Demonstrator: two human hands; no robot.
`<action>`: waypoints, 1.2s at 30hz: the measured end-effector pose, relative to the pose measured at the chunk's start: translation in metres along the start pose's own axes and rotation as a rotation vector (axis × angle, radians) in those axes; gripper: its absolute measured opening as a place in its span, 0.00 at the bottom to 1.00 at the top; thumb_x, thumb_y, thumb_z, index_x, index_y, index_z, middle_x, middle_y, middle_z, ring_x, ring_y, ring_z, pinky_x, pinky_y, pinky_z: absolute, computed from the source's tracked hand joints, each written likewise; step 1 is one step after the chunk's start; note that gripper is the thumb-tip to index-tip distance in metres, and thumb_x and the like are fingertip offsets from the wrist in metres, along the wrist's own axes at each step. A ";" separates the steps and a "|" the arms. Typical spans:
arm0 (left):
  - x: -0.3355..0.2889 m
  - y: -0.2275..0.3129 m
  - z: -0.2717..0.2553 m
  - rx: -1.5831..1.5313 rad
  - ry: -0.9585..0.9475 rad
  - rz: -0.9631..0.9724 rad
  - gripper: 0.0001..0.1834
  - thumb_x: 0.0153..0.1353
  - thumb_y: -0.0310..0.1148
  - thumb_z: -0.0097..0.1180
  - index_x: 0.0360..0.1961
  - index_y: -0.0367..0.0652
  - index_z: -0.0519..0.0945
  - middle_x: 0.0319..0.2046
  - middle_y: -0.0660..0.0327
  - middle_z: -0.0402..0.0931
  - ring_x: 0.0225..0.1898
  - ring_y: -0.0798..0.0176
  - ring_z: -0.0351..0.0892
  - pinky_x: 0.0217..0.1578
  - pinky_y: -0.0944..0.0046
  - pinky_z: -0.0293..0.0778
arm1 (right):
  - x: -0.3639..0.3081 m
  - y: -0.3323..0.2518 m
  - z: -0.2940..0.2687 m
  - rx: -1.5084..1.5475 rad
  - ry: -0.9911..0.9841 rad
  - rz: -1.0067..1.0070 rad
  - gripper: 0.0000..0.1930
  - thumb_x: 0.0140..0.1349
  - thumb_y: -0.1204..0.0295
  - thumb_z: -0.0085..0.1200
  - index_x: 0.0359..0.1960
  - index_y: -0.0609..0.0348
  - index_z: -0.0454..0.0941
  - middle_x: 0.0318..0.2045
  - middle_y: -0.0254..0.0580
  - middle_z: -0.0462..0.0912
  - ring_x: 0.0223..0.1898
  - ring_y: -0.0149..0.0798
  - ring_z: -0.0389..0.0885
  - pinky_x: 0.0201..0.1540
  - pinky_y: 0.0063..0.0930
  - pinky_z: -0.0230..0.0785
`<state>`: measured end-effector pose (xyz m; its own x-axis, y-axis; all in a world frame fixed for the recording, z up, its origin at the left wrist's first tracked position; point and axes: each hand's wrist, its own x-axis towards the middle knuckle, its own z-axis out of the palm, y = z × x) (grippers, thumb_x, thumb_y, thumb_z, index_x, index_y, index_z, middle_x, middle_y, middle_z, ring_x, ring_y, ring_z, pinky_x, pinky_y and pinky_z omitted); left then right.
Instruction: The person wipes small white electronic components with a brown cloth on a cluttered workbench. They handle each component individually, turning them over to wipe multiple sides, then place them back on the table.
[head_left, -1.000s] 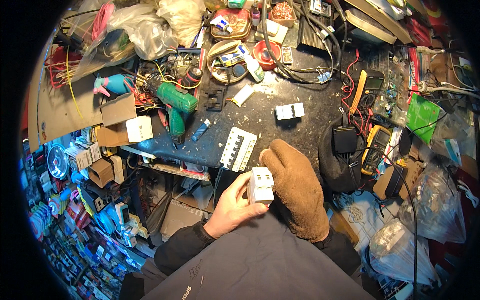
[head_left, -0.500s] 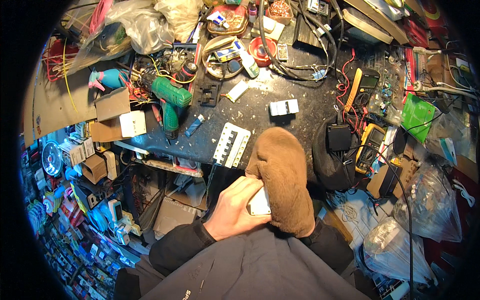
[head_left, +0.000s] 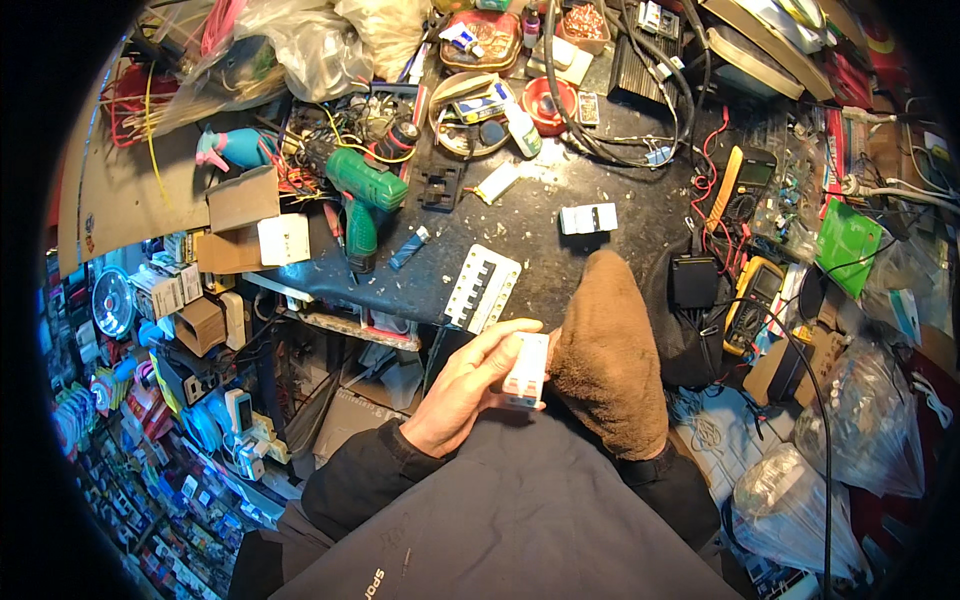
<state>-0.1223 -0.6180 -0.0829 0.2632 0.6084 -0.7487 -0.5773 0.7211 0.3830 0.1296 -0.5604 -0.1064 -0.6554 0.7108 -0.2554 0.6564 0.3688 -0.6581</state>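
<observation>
My left hand (head_left: 462, 388) is closed round a small white circuit breaker (head_left: 527, 370) with reddish switches, held low in front of my jacket. A brown plush mitt or cloth (head_left: 610, 360) covers my right hand, so its fingers are hidden. The brown covering is just right of the breaker and points toward the bench. Beyond my left hand, a white multi-pole breaker block (head_left: 483, 290) lies on the bench's front part. Farther back is another small white breaker (head_left: 588, 218) with a black part.
A green cordless drill (head_left: 365, 190) and a blue lighter-like object (head_left: 410, 248) lie left on the dark bench (head_left: 530, 210). To the right are a yellow multimeter (head_left: 752, 305), a black adapter (head_left: 693, 280) and red leads. Clear plastic bags (head_left: 790, 500) stand low on the right.
The breaker in my left hand has turned, so its switch side shows. My covered right hand has moved right, away from it. The whole view has shifted slightly.
</observation>
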 end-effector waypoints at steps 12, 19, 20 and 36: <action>-0.001 0.000 0.000 -0.071 -0.008 -0.003 0.35 0.91 0.51 0.47 0.87 0.43 0.62 0.72 0.49 0.76 0.70 0.47 0.84 0.67 0.39 0.86 | 0.004 -0.001 0.003 0.028 0.100 -0.231 0.37 0.60 0.67 0.78 0.73 0.55 0.82 0.71 0.49 0.83 0.68 0.61 0.81 0.71 0.52 0.73; -0.002 0.000 -0.001 -0.036 -0.013 0.008 0.34 0.90 0.49 0.49 0.87 0.43 0.63 0.73 0.49 0.75 0.71 0.49 0.83 0.68 0.42 0.86 | -0.017 0.009 0.018 0.109 0.017 -0.078 0.38 0.68 0.65 0.74 0.80 0.50 0.76 0.77 0.49 0.78 0.79 0.60 0.73 0.81 0.58 0.64; -0.003 0.000 -0.002 -0.052 -0.028 0.019 0.34 0.90 0.48 0.50 0.87 0.43 0.63 0.73 0.49 0.75 0.71 0.49 0.83 0.68 0.43 0.86 | -0.014 0.007 0.018 0.112 0.014 -0.087 0.39 0.68 0.65 0.74 0.81 0.50 0.75 0.77 0.50 0.78 0.79 0.60 0.73 0.82 0.58 0.63; -0.008 -0.003 -0.003 -0.007 0.008 0.026 0.32 0.90 0.44 0.51 0.86 0.44 0.64 0.67 0.53 0.81 0.67 0.54 0.87 0.67 0.46 0.86 | -0.013 -0.001 0.018 0.177 0.044 -0.102 0.39 0.65 0.69 0.75 0.79 0.55 0.76 0.76 0.53 0.78 0.79 0.63 0.73 0.83 0.61 0.60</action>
<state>-0.1254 -0.6260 -0.0798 0.2420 0.6243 -0.7428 -0.5895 0.7026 0.3985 0.1309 -0.5809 -0.1155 -0.6954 0.7022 -0.1526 0.5093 0.3319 -0.7940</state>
